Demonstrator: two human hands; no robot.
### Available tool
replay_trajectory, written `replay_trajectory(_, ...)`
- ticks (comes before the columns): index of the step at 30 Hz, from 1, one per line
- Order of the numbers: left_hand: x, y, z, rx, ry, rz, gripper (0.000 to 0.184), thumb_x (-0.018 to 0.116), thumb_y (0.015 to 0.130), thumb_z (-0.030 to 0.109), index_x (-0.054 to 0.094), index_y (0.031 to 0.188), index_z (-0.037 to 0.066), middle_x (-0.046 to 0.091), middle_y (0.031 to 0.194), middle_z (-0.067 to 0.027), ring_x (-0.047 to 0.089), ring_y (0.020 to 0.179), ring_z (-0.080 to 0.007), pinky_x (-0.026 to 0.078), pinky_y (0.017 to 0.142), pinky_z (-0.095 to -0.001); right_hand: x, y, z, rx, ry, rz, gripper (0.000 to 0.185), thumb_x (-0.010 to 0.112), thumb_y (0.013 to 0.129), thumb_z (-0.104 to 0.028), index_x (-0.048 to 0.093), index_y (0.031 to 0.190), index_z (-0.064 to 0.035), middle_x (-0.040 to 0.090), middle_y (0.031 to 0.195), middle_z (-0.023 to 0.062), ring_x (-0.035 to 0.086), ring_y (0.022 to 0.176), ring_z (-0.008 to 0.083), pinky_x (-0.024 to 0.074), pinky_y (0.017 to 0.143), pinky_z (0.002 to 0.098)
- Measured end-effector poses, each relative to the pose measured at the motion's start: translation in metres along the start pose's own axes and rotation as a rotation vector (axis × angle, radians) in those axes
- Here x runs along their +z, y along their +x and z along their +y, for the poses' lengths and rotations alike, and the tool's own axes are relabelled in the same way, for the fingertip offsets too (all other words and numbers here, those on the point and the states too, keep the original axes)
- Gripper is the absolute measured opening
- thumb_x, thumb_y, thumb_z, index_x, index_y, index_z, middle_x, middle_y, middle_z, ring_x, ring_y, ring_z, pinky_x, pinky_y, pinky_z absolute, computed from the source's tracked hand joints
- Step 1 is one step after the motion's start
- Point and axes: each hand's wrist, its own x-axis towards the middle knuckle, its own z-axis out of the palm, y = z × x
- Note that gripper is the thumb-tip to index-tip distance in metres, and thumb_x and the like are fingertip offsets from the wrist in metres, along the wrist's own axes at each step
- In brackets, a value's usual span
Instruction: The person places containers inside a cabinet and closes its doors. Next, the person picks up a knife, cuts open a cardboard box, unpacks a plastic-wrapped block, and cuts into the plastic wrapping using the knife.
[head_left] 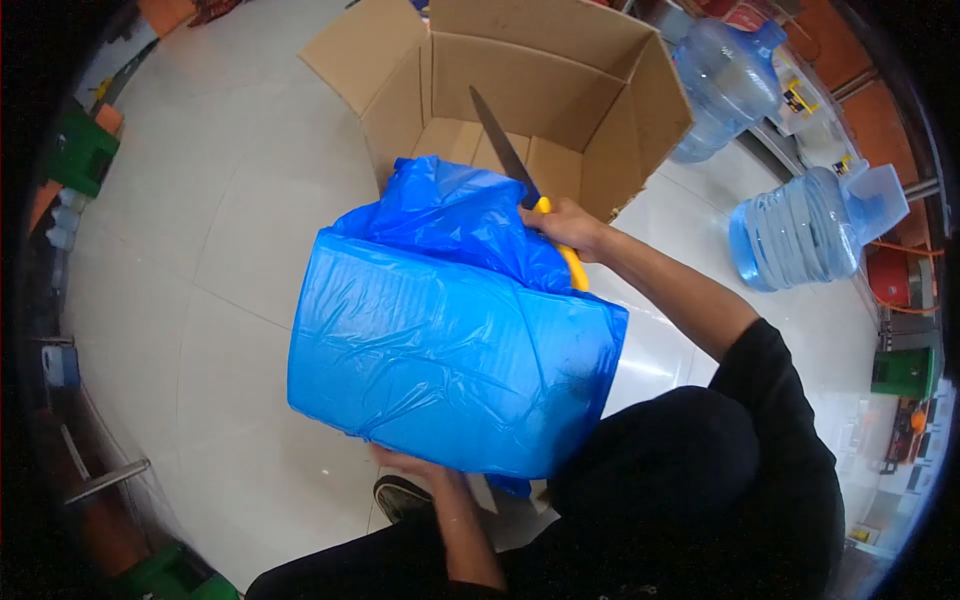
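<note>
A large block-shaped bundle wrapped in blue plastic (440,350) fills the middle of the view, tilted in front of my knees. The loose, crumpled top of the plastic is bunched at its far side. My right hand (568,228) grips the yellow handle of a long-bladed knife (500,135) beside that crumpled part; the blade points up and away. Under the bundle's near edge, my left hand (408,460) supports it from below, and most of its fingers are hidden.
An open cardboard box (530,60) stands on the tiled floor (240,250) just beyond the bundle. Two clear blue water jugs, one upper (725,80) and one lower (800,230), are at the right. Green bins (85,150) line the left side.
</note>
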Motion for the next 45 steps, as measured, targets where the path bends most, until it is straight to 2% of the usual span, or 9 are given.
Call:
replay_trajectory(2, 0.091, -0.017, 0.072, 0.472, 0.2, 0.559, 0.054, 0.035, 0.095, 0.045, 0.047, 0.128, 0.004, 0.047, 0.127, -0.014, 0.046, 0.118, -0.0261, 0.035, 0.099, -0.039, -0.01, -0.014, 0.002, 0.059, 0.013, -0.185, 0.057, 0.069, 0.084, -0.038, 0.055, 0.111, 0.0099, 0.064, 0.103, 0.0167, 0.064, 0.092, 0.0216, 0.0523, 0.081, 0.0381)
replay_trajectory(5, 0.163, -0.036, 0.151, 1.088, 0.637, 0.102, 0.043, 0.042, 0.096, 0.029, 0.046, 0.127, -0.001, 0.042, 0.133, -0.0169, 0.047, 0.12, -0.0262, 0.034, 0.103, -0.0415, -0.01, -0.043, -0.013, 0.105, 0.074, -0.317, 0.06, 0.072, 0.082, -0.038, 0.052, 0.116, 0.0075, 0.061, 0.113, 0.0165, 0.06, 0.103, 0.0221, 0.0485, 0.088, 0.0398)
replay_trajectory(10, 0.311, -0.016, 0.159, 0.795, 1.375, -0.531, 0.04, 0.059, 0.09, 0.021, 0.051, 0.124, 0.001, 0.057, 0.12, -0.0149, 0.053, 0.113, -0.0264, 0.038, 0.1, -0.0384, -0.015, -0.068, -0.037, 0.125, -0.134, -0.348, 0.048, 0.072, 0.081, -0.025, 0.053, 0.118, -0.0008, 0.061, 0.112, 0.0149, 0.058, 0.101, 0.0247, 0.046, 0.09, 0.0394)
replay_trajectory(18, 0.403, 0.062, 0.123, 0.051, 2.582, -1.005, 0.107, 0.079, 0.066, 0.037, 0.018, 0.144, -0.003, 0.053, 0.125, -0.0279, 0.05, 0.119, -0.039, 0.041, 0.099, -0.0418, -0.009, -0.086, -0.018, 0.098, -0.375, -0.076, 0.053, 0.072, 0.076, -0.022, 0.051, 0.116, 0.0061, 0.059, 0.11, 0.0237, 0.057, 0.106, 0.0322, 0.0436, 0.093, 0.0362)
replay_trajectory(25, 0.416, 0.064, 0.099, 0.351, 2.48, -1.584, 0.054, 0.068, 0.071, 0.026, 0.056, 0.119, 0.005, 0.063, 0.109, -0.0205, 0.058, 0.103, -0.0405, 0.045, 0.093, -0.0453, -0.008, -0.124, -0.059, 0.502, -0.15, 0.061, 0.065, 0.082, 0.069, -0.034, 0.053, 0.114, 0.0041, 0.063, 0.105, 0.0192, 0.062, 0.099, 0.0302, 0.0465, 0.093, 0.0382)
replay_trajectory(28, 0.401, 0.066, 0.088, 0.031, 1.982, -1.163, 0.047, 0.066, 0.071, 0.021, 0.058, 0.115, 0.005, 0.064, 0.106, -0.0211, 0.058, 0.103, -0.0395, 0.045, 0.093, -0.0447, 0.001, -0.117, -0.07, 0.296, -0.372, 0.048, 0.06, 0.083, 0.068, -0.03, 0.057, 0.11, 0.0035, 0.065, 0.103, 0.0183, 0.063, 0.095, 0.0279, 0.0492, 0.087, 0.0381)
replay_trajectory(34, 0.407, 0.073, 0.133, -0.445, 1.917, -1.552, 0.05, 0.069, 0.08, 0.034, 0.057, 0.122, 0.01, 0.059, 0.121, -0.0171, 0.055, 0.114, -0.0329, 0.042, 0.099, -0.0407, 0.018, -0.121, -0.083, 0.419, -0.251, 0.066, 0.032, 0.071, 0.07, -0.007, 0.062, 0.099, 0.0026, 0.067, 0.089, 0.0161, 0.064, 0.081, 0.0244, 0.0499, 0.08, 0.0352)
replay_trajectory(40, 0.42, 0.03, 0.142, -0.297, 2.223, -1.337, 0.056, 0.066, 0.077, 0.058, 0.066, 0.107, 0.01, 0.069, 0.1, -0.0138, 0.065, 0.096, -0.0325, 0.05, 0.086, -0.0394, 0.0, -0.15, -0.117, 0.588, 0.026, 0.072, 0.031, 0.07, 0.066, -0.01, 0.062, 0.091, 0.0066, 0.065, 0.079, 0.0163, 0.063, 0.074, 0.0236, 0.0502, 0.072, 0.0372)
replay_trajectory(45, 0.422, -0.038, 0.213, -0.544, 2.086, -1.169, 0.041, 0.066, 0.084, 0.044, 0.067, 0.101, 0.008, 0.068, 0.094, -0.0171, 0.066, 0.089, -0.033, 0.052, 0.078, -0.0416, 0.004, -0.222, -0.162, 0.884, 0.108, -0.137, 0.025, 0.07, 0.069, -0.012, 0.063, 0.085, 0.006, 0.065, 0.076, 0.015, 0.062, 0.071, 0.0215, 0.0502, 0.068, 0.037)
